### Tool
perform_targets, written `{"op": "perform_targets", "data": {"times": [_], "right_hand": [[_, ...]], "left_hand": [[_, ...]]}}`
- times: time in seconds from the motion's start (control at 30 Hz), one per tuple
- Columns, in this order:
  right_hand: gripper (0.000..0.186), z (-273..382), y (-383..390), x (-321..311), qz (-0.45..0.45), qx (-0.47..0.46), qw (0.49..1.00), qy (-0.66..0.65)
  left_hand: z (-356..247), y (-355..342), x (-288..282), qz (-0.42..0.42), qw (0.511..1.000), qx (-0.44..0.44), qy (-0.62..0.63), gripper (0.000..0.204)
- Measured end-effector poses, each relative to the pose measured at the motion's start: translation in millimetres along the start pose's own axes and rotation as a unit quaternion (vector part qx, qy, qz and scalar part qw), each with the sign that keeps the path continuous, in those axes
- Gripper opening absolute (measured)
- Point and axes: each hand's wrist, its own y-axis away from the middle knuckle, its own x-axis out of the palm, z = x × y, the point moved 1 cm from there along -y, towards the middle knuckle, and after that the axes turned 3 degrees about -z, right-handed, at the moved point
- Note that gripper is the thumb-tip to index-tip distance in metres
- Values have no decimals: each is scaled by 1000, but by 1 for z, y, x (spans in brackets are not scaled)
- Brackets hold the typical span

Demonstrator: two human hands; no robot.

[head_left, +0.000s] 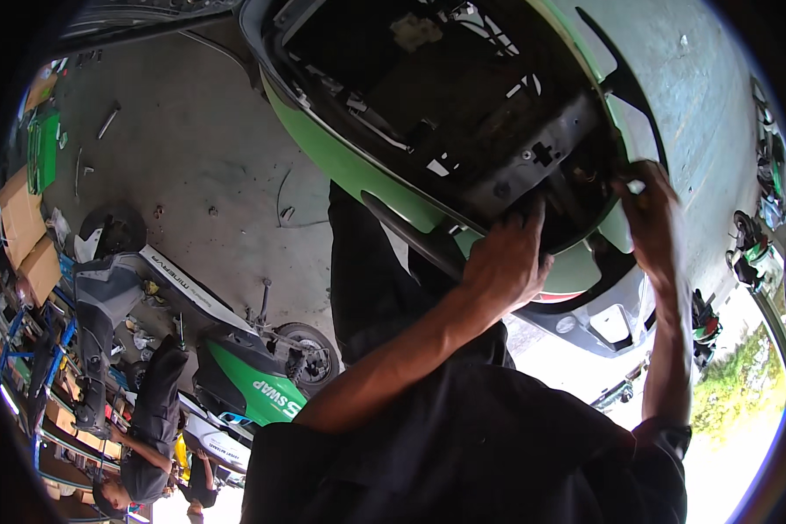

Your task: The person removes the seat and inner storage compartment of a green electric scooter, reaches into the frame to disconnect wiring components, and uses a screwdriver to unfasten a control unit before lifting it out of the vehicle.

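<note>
In front of me is the tail of a scooter with its seat area exposed, a green body panel (323, 148) running around a dark cavity. A black metal crosspiece (537, 155) with a cross-shaped hole spans the cavity. My left hand (508, 260) rests at the near rim of the tail, index finger stretched towards the crosspiece's lower end and thumb apart. At the right rim, my right hand (653, 214) has its fingertips pinched together by the panel edge. What sits between those fingertips is hidden. Below the hands is a grey rear fender piece (598, 323).
Left of me stands another scooter with a green side panel (249, 384) and a rear wheel (310, 356). Cardboard boxes (22, 218) and a green crate (42, 153) line the left side. Two people work at lower left, one a person in dark clothes (144, 437). Small parts lie on the concrete floor (227, 175).
</note>
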Motion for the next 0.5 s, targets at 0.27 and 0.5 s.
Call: {"op": "perform_targets", "data": {"times": [0.27, 0.5], "right_hand": [[28, -8, 102, -56, -26, 379, 909, -170], [24, -13, 200, -5, -235, 448, 804, -312]], "left_hand": [[15, 3, -63, 33, 971, 165, 172, 36], [63, -75, -118, 129, 969, -66, 202, 30]]}}
